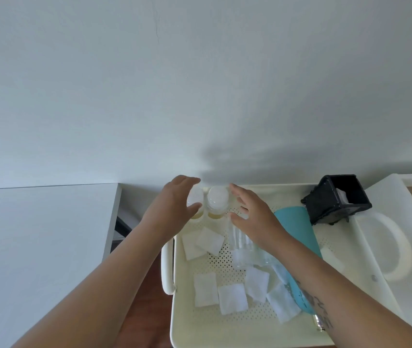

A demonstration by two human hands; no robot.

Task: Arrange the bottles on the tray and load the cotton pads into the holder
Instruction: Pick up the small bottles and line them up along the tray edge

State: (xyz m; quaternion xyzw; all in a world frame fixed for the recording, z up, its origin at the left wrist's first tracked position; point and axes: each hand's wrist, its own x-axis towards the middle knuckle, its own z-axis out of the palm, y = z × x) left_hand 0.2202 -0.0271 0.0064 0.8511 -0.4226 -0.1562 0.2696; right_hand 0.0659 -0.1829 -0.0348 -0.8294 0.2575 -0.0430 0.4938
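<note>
Two small bottles with white caps stand side by side at the far left corner of the cream perforated tray (225,330). My left hand (172,204) wraps around the left bottle (196,197). The right bottle (217,198) stands next to it, and my right hand (252,217) hovers just right of it with fingers spread, not gripping. Several square white cotton pads (210,241) lie loose on the tray floor. A clear ribbed container (241,241) lies on the tray under my right wrist. The black square holder (339,199) sits tilted at the tray's far right.
A teal flat object (297,227) lies across the tray under my right forearm. A white lidded bin with a round handle (385,247) sits to the right. A white cabinet top (37,247) is on the left, a wall directly behind.
</note>
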